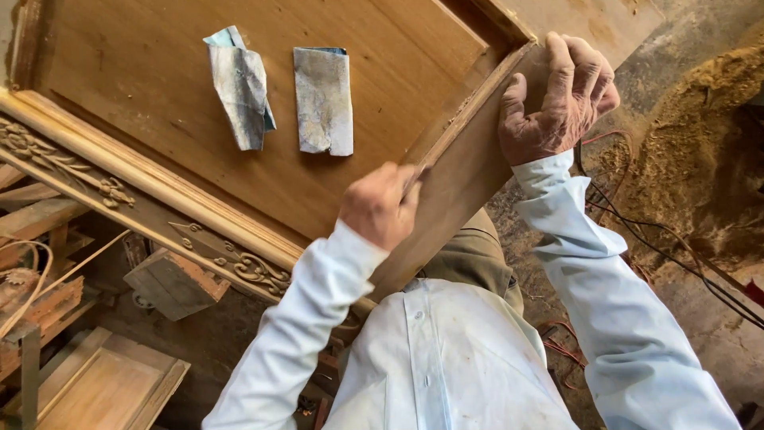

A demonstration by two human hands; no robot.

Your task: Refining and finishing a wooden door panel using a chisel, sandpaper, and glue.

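Your left hand (380, 205) is closed in a fist against the moulded inner edge of the door (159, 87), where the raised frame meets the sunken panel; a small pale piece shows just past its knuckles on that edge, but you cannot tell from this view what it is or whether the fist is clamped on it. Your right hand (559, 99) lies further along the same frame member, near the door's far corner, fingers curled over the top face and thumb pressed to the side, gripping the wood. The door itself lies flat and fills the upper left of the view, unfinished brown wood. Two folded sheets of sandpaper rest on its panel, well apart from both hands: the crumpled sheet (241, 86) to the left, the flat sheet (324, 100) just beside it on the right, the two not touching. Along the door's near long edge runs a carved strip (103, 187) with scroll ornament. Below that edge a wooden block (171, 283) sits under the door. At lower left lies a smaller wood panel (103, 386). To the right, a heap of sawdust (700, 127) covers the floor, and thin cables (660, 255) trail across the ground near your right sleeve.
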